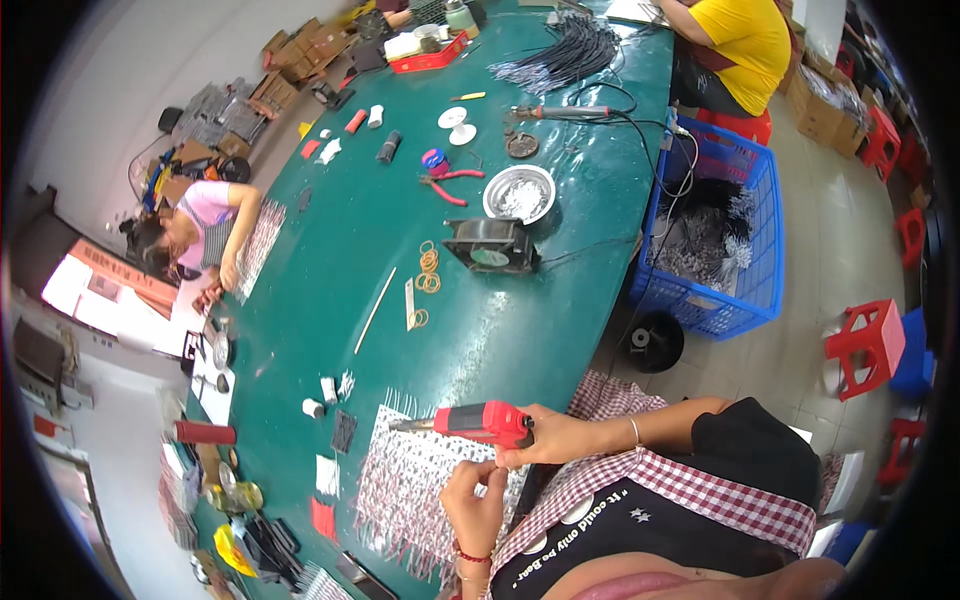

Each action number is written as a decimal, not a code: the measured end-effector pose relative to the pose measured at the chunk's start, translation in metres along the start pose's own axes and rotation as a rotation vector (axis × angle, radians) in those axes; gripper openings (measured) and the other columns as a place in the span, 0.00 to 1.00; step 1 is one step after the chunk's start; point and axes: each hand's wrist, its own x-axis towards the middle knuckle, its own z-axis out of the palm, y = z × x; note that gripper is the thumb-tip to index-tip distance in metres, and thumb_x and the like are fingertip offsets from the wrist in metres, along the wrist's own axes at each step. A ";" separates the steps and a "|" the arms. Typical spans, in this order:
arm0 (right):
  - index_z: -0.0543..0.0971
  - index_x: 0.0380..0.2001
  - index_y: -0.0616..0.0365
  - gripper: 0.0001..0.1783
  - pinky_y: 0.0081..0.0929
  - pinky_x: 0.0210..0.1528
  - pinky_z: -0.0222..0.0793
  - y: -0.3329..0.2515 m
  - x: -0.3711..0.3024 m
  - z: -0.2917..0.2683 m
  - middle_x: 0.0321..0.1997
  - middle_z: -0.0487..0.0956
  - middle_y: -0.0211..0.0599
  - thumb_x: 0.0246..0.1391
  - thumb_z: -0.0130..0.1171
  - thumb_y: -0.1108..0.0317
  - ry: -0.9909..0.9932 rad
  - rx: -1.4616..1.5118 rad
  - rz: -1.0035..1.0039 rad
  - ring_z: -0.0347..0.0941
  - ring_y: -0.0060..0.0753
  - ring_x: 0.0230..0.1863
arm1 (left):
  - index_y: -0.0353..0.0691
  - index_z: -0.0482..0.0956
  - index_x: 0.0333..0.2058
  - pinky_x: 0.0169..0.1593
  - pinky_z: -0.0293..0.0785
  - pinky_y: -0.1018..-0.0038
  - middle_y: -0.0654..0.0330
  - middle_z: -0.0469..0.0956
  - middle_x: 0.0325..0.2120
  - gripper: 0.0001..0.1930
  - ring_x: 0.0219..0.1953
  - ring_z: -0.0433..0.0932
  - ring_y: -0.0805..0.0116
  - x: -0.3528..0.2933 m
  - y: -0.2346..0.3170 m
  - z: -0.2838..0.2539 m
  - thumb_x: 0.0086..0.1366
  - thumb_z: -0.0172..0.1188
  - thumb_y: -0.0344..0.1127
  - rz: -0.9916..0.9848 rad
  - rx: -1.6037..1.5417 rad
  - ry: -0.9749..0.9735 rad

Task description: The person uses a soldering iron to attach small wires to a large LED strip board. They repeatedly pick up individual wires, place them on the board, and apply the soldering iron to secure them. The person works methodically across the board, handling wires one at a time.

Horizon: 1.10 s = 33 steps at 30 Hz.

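My right hand (555,437) is wrapped round the grip of a red and black gun-shaped tool (485,422). Its narrow metal nozzle extends leftward over a white sheet (390,440) bearing many small pieces with thin reddish and white strands (405,500). Just below the tool is my left hand (474,508), its thumb and fingertips pinched together close to my right hand. Whatever may be between those fingertips is too small to make out. The sheet lies on the green table (470,345) against the near edge, in front of my checked apron.
A black fan (490,246), a metal bowl (519,196) of white pieces, red-handled pliers (452,186) and rubber bands (428,268) lie farther up the table. A blue crate (715,300) stands beside it. Two other people (205,225) (735,50) sit at the table.
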 end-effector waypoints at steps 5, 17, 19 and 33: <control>0.72 0.42 0.59 0.21 0.26 0.40 0.69 -0.010 -0.006 0.011 0.31 0.77 0.29 0.52 0.66 0.58 -0.043 -0.052 0.006 0.71 0.21 0.34 | 0.33 0.77 0.26 0.28 0.69 0.73 0.57 0.74 0.20 0.04 0.22 0.75 0.66 -0.013 -0.003 -0.003 0.52 0.63 0.22 -0.010 -0.074 0.066; 0.70 0.47 0.60 0.21 0.20 0.39 0.70 -0.004 -0.013 0.038 0.34 0.78 0.28 0.50 0.64 0.72 0.023 -0.176 -0.094 0.73 0.15 0.37 | 0.32 0.79 0.28 0.30 0.70 0.75 0.57 0.75 0.23 0.04 0.25 0.75 0.68 -0.038 -0.012 -0.008 0.52 0.63 0.21 -0.040 -0.259 0.190; 0.72 0.45 0.59 0.19 0.19 0.41 0.70 0.004 -0.013 0.042 0.34 0.78 0.26 0.50 0.65 0.72 0.048 -0.120 -0.060 0.73 0.13 0.37 | 0.32 0.79 0.28 0.30 0.69 0.74 0.57 0.75 0.23 0.04 0.26 0.75 0.68 -0.040 -0.013 -0.010 0.52 0.63 0.21 -0.071 -0.232 0.192; 0.67 0.51 0.63 0.25 0.26 0.30 0.72 -0.004 -0.001 -0.004 0.26 0.76 0.37 0.55 0.62 0.63 0.326 0.023 -0.025 0.75 0.29 0.27 | 0.38 0.81 0.27 0.28 0.67 0.67 0.55 0.72 0.20 0.06 0.25 0.73 0.57 -0.004 -0.112 -0.062 0.49 0.64 0.23 0.115 0.293 0.159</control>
